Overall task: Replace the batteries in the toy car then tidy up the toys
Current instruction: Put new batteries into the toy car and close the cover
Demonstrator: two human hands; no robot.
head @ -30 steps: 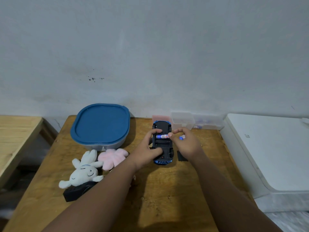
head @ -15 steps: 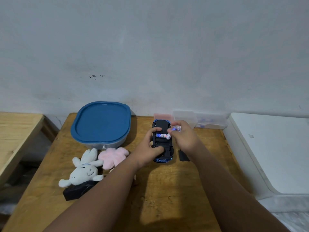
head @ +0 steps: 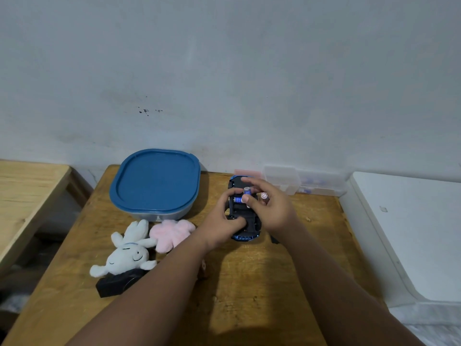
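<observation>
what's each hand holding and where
Left hand grips the toy car by its side; right hand pinches a battery at its end, second battery between fingers.

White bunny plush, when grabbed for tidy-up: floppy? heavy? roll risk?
The white bunny plush is probably floppy: ears and arms lie splayed. Likely light, being soft fabric. Unlikely to roll, though lifting it may nudge the black block it overlaps.

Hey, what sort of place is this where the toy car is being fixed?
Most likely a room at home, perhaps a play corner: a wooden table against a plain painted wall, with a plush bunny, a toy car and a blue-lidded box on it.
</observation>
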